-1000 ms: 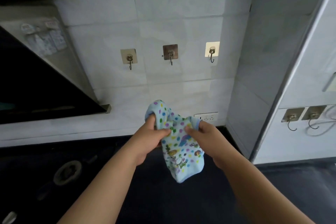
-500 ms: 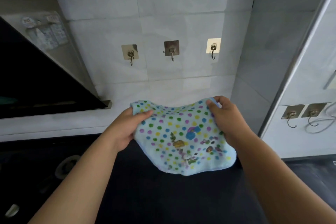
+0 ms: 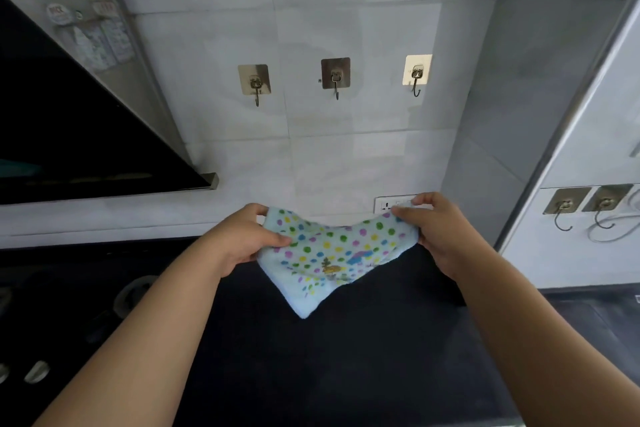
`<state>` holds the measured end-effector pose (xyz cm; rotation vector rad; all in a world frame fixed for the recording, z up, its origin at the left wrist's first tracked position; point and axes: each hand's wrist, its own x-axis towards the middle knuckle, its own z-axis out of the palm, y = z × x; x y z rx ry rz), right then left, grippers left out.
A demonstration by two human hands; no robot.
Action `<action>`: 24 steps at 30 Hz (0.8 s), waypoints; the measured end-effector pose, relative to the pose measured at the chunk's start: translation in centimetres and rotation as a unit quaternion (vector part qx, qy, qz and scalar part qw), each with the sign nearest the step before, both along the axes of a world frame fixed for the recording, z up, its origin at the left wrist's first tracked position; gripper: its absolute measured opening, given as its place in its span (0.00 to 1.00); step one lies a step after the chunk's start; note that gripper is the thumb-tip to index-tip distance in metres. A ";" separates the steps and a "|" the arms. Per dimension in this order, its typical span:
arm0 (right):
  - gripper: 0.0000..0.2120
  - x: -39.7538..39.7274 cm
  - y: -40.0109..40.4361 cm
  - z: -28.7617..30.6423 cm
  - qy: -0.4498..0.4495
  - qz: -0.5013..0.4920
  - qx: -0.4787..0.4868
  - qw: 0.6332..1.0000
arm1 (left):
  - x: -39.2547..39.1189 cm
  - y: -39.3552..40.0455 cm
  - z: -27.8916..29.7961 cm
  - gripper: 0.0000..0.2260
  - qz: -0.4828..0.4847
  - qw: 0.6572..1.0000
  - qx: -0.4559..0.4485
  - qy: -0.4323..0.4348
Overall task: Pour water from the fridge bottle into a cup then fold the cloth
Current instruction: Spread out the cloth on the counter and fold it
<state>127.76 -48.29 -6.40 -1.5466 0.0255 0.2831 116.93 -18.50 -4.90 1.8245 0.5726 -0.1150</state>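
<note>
You are reaching both bare forearms forward and inward toward the cloth. Your left hand is pinching its left edge, thumb lying on top; your right hand is pinching its right edge, fingers curling over.

Soft daylight falls on the white tiled wall, which is the brightest area, while the dark table and the stove at its left edge sit in dim shade with little detail. The rightmost wall hook catches a glare; the other two look dull. Straight lines bow toward the frame edges, as with the metal strip on the right. The cloth looks slightly soft, its printed pattern blurred.
</note>
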 end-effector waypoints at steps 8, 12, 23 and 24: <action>0.09 0.1 0.0 -1.8 -0.090 0.025 -0.128 0.987 | 0.4 0.2 -2.0 0.03 0.050 0.992 0.044 -0.105; 0.08 1.1 0.0 -1.7 -0.085 0.010 -0.108 0.990 | 0.9 0.0 -1.6 0.05 0.045 0.989 0.034 -0.138; 0.03 2.2 -0.6 -4.0 -0.043 0.041 -0.124 0.991 | 0.8 0.6 -3.5 0.04 0.062 0.991 0.046 -0.107; 0.02 2.1 -0.8 -4.4 -0.034 0.046 -0.137 0.989 | 0.7 0.6 -4.0 0.04 0.057 0.993 0.045 -0.088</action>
